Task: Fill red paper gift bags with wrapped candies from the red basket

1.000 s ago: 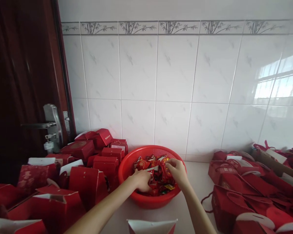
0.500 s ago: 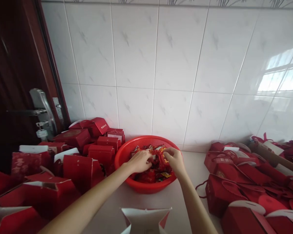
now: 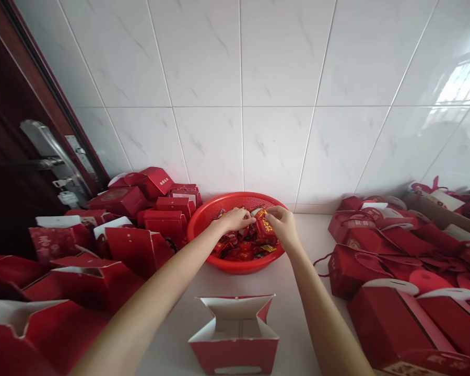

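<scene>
Between right fingers [image 3: 279, 215], gold-lettered red packet [image 3: 263, 230]

I count one left hand [image 3: 238, 219] and one right hand [image 3: 284, 227], two in all. There is one red basket [image 3: 237, 268], and in it more wrapped sweets [image 3: 241, 254] than I can number, since they overlap. Directly before me I have one open box [image 3: 235, 356]. To my left I make out at least ten red boxes [image 3: 135, 250], and to my right at least five more. I also see one counter [image 3: 313, 240], one brown carton [image 3: 434, 213], one door [image 3: 2, 219] and one door handle [image 3: 43, 164].
</scene>
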Available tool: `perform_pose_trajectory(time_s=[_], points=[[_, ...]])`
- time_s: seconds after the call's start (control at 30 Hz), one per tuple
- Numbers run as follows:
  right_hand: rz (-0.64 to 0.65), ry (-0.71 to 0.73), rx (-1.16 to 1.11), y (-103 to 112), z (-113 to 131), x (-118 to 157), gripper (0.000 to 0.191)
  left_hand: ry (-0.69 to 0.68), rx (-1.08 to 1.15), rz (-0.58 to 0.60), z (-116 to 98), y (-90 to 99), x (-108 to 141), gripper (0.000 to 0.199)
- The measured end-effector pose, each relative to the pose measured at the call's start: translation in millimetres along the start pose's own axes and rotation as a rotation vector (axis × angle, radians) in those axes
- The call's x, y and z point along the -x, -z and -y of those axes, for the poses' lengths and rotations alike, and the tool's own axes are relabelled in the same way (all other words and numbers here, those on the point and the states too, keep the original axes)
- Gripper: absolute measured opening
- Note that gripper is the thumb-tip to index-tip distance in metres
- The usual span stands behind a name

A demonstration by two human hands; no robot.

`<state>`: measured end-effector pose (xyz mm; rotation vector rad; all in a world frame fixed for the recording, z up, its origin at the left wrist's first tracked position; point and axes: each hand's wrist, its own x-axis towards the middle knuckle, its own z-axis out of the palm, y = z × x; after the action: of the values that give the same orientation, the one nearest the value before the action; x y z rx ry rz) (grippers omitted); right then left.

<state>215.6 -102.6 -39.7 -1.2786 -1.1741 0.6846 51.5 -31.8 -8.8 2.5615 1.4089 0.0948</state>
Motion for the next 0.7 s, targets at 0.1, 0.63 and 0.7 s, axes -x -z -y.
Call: perform_pose_trajectory(time_s=[0.1,0.63,0.7], points=[[0.006,0.001,0.012,0.4,1.0,0.4,0.028,0.058,-0.057,0.0,-5.4,2.2,3.3,0.021],[0.022,0.013,0.024,0.6,8.5,4.2,0.02,0.096,-0.087,0.071,-0.2,-13.7,-3.1,0.017],[0.022,0.015,0.023,1.1,9.7,5.1,0.019,0.106,-0.052,0.051,1.0,-15.9,-4.3,0.018]])
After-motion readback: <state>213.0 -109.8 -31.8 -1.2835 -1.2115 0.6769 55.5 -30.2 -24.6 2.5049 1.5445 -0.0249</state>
